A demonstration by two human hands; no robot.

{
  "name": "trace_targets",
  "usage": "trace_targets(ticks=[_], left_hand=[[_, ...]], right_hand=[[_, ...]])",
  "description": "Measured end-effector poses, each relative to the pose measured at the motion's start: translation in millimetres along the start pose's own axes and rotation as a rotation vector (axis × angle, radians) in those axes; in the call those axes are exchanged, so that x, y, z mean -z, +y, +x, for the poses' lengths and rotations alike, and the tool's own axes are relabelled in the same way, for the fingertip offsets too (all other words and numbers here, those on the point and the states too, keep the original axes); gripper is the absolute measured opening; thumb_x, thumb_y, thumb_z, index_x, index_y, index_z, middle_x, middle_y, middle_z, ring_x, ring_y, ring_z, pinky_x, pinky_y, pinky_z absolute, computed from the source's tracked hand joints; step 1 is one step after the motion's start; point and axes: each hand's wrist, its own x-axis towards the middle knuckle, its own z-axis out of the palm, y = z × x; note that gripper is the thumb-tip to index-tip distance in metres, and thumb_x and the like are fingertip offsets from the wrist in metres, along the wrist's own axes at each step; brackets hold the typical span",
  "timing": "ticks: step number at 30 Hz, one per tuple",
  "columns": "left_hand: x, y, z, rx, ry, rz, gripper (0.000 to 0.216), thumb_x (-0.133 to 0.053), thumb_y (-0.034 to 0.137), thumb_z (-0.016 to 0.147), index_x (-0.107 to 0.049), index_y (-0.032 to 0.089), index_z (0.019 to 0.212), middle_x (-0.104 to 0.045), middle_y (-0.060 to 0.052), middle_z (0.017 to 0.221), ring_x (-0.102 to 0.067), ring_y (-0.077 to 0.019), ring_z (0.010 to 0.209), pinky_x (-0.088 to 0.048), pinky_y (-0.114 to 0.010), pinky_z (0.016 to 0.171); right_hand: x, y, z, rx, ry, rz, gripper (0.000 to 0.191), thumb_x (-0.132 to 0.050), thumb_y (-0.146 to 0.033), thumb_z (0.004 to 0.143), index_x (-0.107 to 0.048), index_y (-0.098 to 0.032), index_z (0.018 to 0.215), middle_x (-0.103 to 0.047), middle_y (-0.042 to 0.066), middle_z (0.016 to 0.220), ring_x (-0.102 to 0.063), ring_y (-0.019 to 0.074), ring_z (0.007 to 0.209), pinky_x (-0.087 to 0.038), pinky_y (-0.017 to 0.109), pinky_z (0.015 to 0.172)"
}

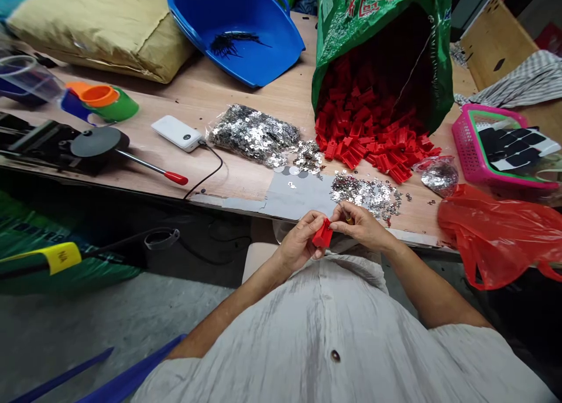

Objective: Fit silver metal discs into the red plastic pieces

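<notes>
My left hand (301,239) grips a small red plastic piece (323,234) just below the table's front edge. My right hand (362,223) pinches at the top of that same piece with its fingertips; whether a small metal part sits between them I cannot tell. Right behind my hands lies a loose heap of small silver metal discs (366,192). Farther back, red plastic pieces (373,140) spill out of a tipped green sack (377,34).
A clear bag of silver discs (252,135), a white power bank (178,133) with cable, a blue tub (237,28), a black hand tool with a red-tipped lever (99,145), stacked coloured cups (99,99), a pink basket (496,145), and a red plastic bag (500,233) surround the work spot.
</notes>
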Motion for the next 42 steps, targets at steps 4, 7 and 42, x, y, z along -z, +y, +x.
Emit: trace_targets(ticks=[4,7,42], left_hand=[[3.5,-3.8,2.3,0.035,-0.012,0.115,0.030,-0.065,0.047,0.083,-0.052,0.020,0.084,-0.051,0.006,0.053,-0.044,-0.0069,0.035,-0.033,-0.017,0.033],[7.0,-5.0,4.2,0.077,0.011,0.195,0.031,-0.063,0.049,0.084,-0.055,0.019,0.083,-0.051,0.006,0.054,-0.042,-0.0061,0.036,-0.032,-0.017,0.034],[33.3,-23.0,8.4,-0.340,0.070,0.289,0.037,-0.078,0.032,0.073,-0.069,0.019,0.106,-0.074,-0.007,0.103,-0.069,-0.0209,0.095,-0.051,-0.033,0.089]], right_hand=[[-3.2,4.1,0.1,-0.015,-0.070,0.084,0.026,-0.067,-0.034,0.082,-0.046,-0.020,0.076,-0.043,-0.005,0.073,-0.035,0.0100,0.063,-0.029,0.024,0.057],[-7.2,13.1,-3.0,-0.045,-0.064,0.140,0.028,-0.066,-0.036,0.083,-0.043,-0.021,0.076,-0.041,-0.005,0.073,-0.036,0.0100,0.063,-0.030,0.024,0.056],[26.9,22.2,-24.2,-0.107,0.201,-0.059,0.026,-0.062,-0.041,0.086,-0.060,-0.022,0.104,-0.065,0.005,0.096,-0.057,0.0155,0.075,-0.042,0.027,0.065]])
